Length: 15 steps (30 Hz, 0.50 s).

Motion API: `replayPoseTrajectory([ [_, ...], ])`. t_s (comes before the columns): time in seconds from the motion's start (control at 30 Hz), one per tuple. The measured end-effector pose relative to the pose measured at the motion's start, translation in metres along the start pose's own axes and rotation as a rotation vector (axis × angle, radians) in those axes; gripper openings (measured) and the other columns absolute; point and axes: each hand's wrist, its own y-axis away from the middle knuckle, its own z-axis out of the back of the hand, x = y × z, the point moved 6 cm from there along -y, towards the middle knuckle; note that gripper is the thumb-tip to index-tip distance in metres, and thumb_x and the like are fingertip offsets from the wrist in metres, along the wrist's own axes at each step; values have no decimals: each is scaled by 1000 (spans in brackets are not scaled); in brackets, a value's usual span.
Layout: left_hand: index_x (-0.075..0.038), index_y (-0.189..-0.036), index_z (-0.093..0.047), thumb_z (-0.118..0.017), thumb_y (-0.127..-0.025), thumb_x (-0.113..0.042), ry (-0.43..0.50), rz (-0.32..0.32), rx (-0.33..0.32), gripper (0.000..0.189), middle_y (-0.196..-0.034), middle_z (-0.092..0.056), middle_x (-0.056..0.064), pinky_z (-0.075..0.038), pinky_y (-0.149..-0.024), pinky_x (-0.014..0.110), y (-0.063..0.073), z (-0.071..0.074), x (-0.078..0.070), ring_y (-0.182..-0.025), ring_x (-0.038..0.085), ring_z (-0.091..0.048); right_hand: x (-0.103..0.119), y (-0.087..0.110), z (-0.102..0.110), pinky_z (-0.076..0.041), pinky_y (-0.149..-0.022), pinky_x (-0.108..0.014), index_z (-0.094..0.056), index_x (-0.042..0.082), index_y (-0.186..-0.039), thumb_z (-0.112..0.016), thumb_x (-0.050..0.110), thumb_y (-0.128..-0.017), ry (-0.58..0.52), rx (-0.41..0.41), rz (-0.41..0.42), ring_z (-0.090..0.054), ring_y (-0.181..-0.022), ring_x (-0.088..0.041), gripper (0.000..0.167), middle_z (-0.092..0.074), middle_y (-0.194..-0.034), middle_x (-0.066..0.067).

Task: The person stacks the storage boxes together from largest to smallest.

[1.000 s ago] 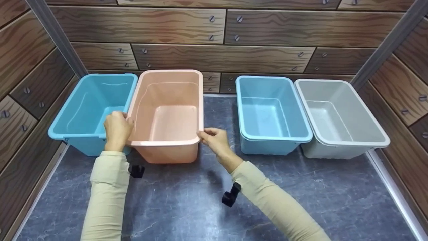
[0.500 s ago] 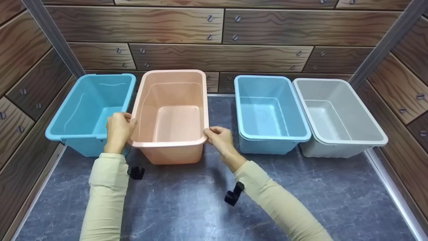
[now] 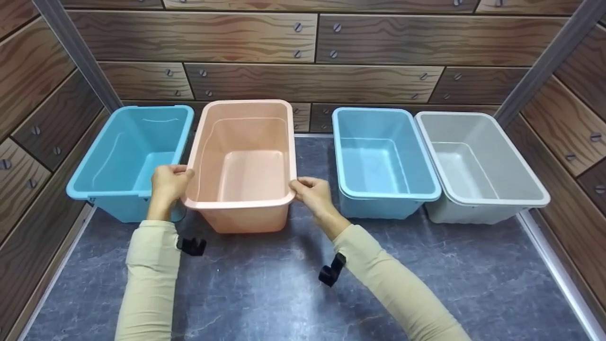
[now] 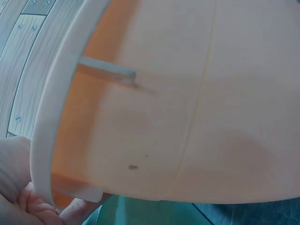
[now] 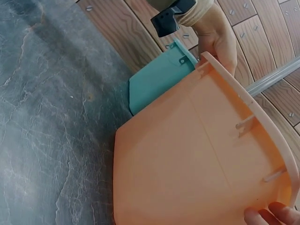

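Note:
A peach plastic bin stands upright on the floor, its inside bare. My left hand grips its rim near the front left corner. In the left wrist view that hand's fingers reach under the rim. On the other side my right hand pinches the rim near the front right corner, thumb on top. The right wrist view shows its fingertips against the outer wall below the rim. A teal bin stands close on the left, partly covered by my left hand.
A light blue bin and a grey bin stand side by side to the right, a strip of floor between them and the peach bin. Wood-patterned walls close off the back and sides. Dark marbled floor lies in front.
The peach bin has shifted right with both hands on it, opening a narrow gap beside the teal bin. Over the last half second it has hardly moved; my left hand's pose has altered slightly.

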Motion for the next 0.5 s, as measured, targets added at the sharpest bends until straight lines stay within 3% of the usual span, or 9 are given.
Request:
replayPoseTrajectory([
  [0.2, 10, -119, -63, -55, -93, -15, 8, 16, -22, 37, -117, -66, 30, -54, -68, 21, -1, -1, 1, -102, 37, -67, 1, 0, 0, -60, -76, -21, -66, -11, -112, -61, 7, -85, 23, -1, 24, -64, -79, -9, 33, -69, -107, -25],
  [0.4, 9, -118, -65, -55, -92, -15, -34, -14, -49, 36, -115, -67, 28, -57, -82, 38, 0, -1, -1, -103, 39, -67, 0, 0, 1, -59, -73, -20, -67, -12, -111, -62, 6, -85, 28, 2, 53, -64, -77, -8, 32, -69, -107, -26],
  [0.5, 8, -117, -65, -55, -92, -15, -39, -22, -47, 36, -114, -67, 28, -56, -83, 39, 1, -1, -2, -103, 39, -66, 1, 0, 3, -59, -71, -19, -66, -13, -110, -62, 6, -85, 31, 0, 69, -64, -73, -6, 32, -71, -103, -24],
])
